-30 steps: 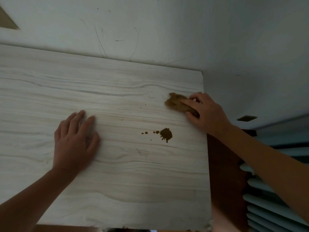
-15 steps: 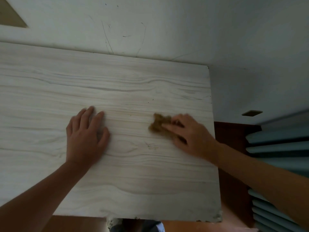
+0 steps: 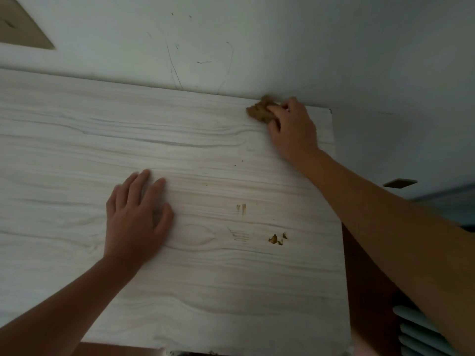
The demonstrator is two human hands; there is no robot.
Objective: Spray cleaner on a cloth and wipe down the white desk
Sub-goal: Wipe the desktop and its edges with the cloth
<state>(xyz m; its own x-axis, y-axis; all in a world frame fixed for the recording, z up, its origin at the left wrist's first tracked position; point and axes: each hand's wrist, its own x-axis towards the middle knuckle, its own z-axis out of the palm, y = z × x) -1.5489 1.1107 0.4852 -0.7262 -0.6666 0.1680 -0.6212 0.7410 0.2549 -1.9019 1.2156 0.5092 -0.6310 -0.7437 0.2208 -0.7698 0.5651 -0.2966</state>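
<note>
The white wood-grain desk [image 3: 77,155] fills most of the view. My right hand [image 3: 293,129] presses a crumpled brown cloth [image 3: 259,111] against the desk at its far right corner, by the wall. My left hand [image 3: 136,217] lies flat on the desk's middle, fingers spread, holding nothing. Small brown smears [image 3: 277,238] and a fainter streak [image 3: 241,208] mark the desk near its right edge. No spray bottle is in view.
A pale wall [image 3: 257,42] with thin scratches rises right behind the desk. The desk's right edge drops to dark brown floor [image 3: 370,291]. Pale slatted blinds or louvres [image 3: 421,332] show at the lower right. A tan patch [image 3: 23,27] sits on the wall at top left.
My right hand has swept the cloth from the desk's middle right up to the far right corner. The big brown spot is reduced to small smears. My left hand stays planted.
</note>
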